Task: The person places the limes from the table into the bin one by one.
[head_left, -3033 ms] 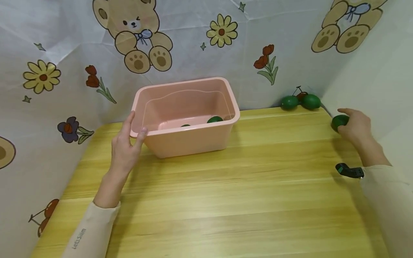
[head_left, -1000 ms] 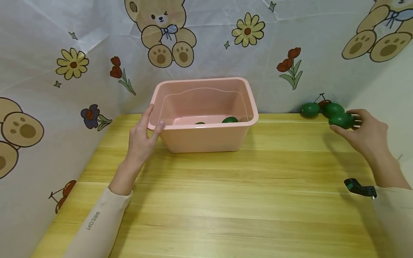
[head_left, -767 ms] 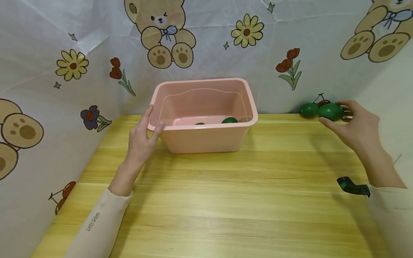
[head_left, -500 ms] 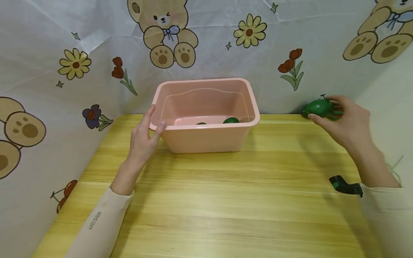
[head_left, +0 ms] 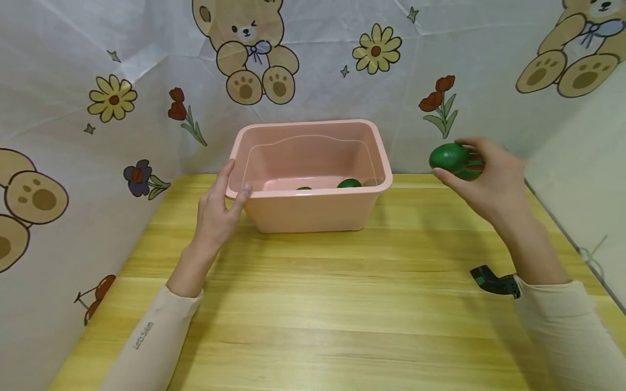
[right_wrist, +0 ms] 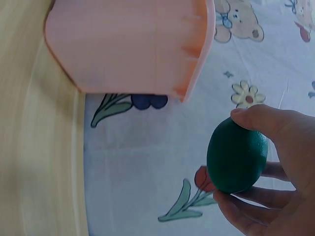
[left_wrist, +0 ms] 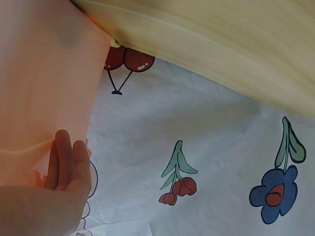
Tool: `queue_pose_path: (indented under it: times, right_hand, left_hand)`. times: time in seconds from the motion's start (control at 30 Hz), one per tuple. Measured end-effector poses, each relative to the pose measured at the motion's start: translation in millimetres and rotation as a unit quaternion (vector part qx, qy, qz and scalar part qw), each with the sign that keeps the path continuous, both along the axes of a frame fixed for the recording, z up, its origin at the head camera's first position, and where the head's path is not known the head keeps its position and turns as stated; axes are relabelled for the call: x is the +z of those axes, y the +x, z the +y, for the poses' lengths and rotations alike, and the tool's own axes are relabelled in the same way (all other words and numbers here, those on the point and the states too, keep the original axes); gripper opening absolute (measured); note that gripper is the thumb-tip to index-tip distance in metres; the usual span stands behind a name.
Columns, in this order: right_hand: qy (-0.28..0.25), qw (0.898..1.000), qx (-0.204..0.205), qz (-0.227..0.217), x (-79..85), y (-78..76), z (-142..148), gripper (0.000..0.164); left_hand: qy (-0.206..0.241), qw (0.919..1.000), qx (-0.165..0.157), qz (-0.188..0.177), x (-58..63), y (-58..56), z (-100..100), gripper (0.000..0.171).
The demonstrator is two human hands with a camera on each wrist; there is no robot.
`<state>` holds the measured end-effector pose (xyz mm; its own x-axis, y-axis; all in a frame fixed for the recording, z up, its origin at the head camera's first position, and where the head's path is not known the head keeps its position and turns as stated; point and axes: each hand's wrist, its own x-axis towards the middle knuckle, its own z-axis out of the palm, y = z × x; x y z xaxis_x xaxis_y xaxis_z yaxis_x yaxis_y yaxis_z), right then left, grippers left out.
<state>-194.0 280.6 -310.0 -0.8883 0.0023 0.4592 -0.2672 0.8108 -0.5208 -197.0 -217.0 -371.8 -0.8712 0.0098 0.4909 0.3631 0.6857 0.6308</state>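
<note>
In my right hand [head_left: 494, 174] is a smooth dark-green egg-shaped object [right_wrist: 236, 157], pinched between thumb and fingers. It is off the table, to the right of a pink plastic tub [head_left: 313, 213]. Between my fingers in the head view shows another green object [head_left: 472, 172], apparently behind the hand; much of that spot is hidden. My left hand [head_left: 215, 217] rests at the tub's front left corner, thumb at the front rim; in the left wrist view its fingers [left_wrist: 64, 157] lie nearly straight against the tub. Inside the tub, parts of two green objects [head_left: 349, 183] show above the front rim.
A wooden table [head_left: 313, 304] lies under the tub. White cloth with printed bears and flowers [head_left: 313, 81] hangs behind and at the left. A pale wall [head_left: 587, 195] stands on the right. A black wrist device [head_left: 495, 282] juts from my right sleeve.
My right hand has lifted a green object from the right side and carried it leftward and up, passing in front of the green objects at the back. The left hand and tub have stayed put.
</note>
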Motion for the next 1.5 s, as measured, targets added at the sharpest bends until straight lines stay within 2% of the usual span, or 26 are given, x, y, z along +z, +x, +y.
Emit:
queue_pose_path:
  times: [0.23, 0.4, 0.73, 1.07, 1.5]
  right_hand:
    - [0.009, 0.999, 0.027, 0.016, 4.7, -0.4, -29.1, 0.069]
    - [0.011, 0.997, 0.063, 0.03, 7.8, -5.9, -51.0, 0.067]
    - [0.008, 0.995, 0.088, 0.035, 17.5, -2.8, -79.6, 0.064]
    - [-0.002, 0.991, 0.126, 0.045, 15.5, -3.9, -100.1, 0.06]
    - [0.041, 0.989, 0.142, 0.027, 11.0, -0.8, -124.7, 0.061]
  left_hand:
    - [-0.003, 1.0, 0.006, -0.001, 0.9, 1.0, -1.4, 0.073]
    - [-0.005, 0.9999, 0.015, -0.002, 3.2, 5.0, -7.3, 0.071]
    - [0.033, 0.9994, -0.007, -0.007, 4.8, 3.7, -10.4, 0.066]
    - [0.039, 0.999, -0.017, -0.012, 2.0, 1.8, -9.1, 0.064]
    - [0.039, 0.999, -0.021, -0.008, -0.9, 0.4, -4.3, 0.065]
